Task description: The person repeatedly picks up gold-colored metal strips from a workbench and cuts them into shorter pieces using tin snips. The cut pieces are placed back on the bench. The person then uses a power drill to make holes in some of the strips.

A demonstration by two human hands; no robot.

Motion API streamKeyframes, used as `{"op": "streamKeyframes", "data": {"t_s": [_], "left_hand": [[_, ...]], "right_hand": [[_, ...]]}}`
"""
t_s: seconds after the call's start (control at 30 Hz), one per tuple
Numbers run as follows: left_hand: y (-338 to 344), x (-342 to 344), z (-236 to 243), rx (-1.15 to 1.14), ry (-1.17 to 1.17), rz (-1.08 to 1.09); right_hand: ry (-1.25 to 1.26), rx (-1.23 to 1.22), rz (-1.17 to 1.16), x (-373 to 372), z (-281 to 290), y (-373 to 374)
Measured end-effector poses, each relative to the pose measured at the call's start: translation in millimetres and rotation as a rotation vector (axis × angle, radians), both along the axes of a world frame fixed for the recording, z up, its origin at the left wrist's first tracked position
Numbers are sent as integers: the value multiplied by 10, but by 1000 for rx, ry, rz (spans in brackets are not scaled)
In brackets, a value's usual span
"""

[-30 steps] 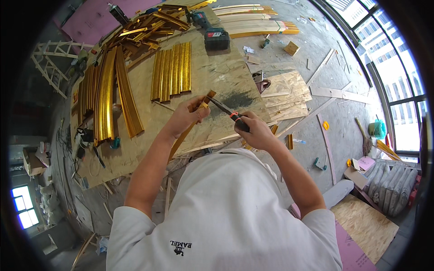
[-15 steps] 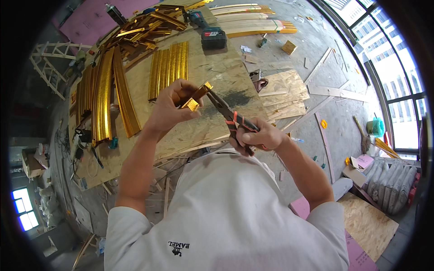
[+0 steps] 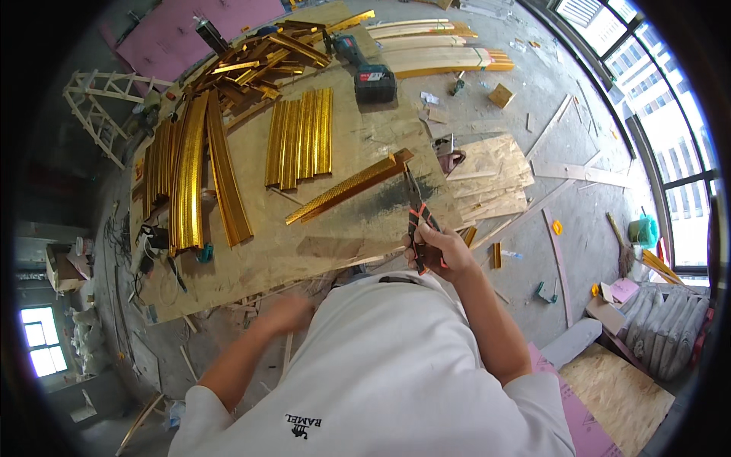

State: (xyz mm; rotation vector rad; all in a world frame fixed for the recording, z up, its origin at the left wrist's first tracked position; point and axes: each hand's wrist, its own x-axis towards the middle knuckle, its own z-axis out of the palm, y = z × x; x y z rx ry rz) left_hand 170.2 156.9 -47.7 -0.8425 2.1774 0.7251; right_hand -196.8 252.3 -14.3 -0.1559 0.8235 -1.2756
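Observation:
My right hand (image 3: 442,247) grips black-and-red pliers (image 3: 421,221), their jaws at the right end of a patterned gold channel strip (image 3: 343,185) that slants over the plywood worktop (image 3: 335,247). Whether the jaws clamp it is unclear. Away from the strip, low beside my white shirt, my left hand (image 3: 293,312) is blurred, its fingers hard to make out. Short gold strips (image 3: 298,137) lie side by side behind the channel, and longer ones (image 3: 190,175) lie to the left.
A cordless tool (image 3: 373,80) sits at the back beside jumbled gold offcuts (image 3: 266,57). Board pieces (image 3: 491,171) lie right of the worktop, with loose laths on the floor. A green bucket (image 3: 642,228) stands by the large window.
My left hand has released the gold strip and dropped toward my waist. The strip now lies crosswise, slanting. My right hand and the pliers have turned more upright and moved slightly right.

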Motion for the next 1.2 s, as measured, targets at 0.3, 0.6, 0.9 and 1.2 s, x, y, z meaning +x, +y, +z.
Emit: {"op": "streamKeyframes", "data": {"t_s": [0.3,0.6,0.9,1.2], "left_hand": [[1369,1419,-609,463,-461,210],[1387,1328,-625,398,-350,394],[1144,932,-674,358,-227,419],[1043,821,-669,356,-228,409]], "right_hand": [[15,62,-34,19,38,-76],[35,65,-48,-4,-8,-157],[37,61,-10,-7,-77,-142],[-4,72,-13,0,-124,-109]]}}
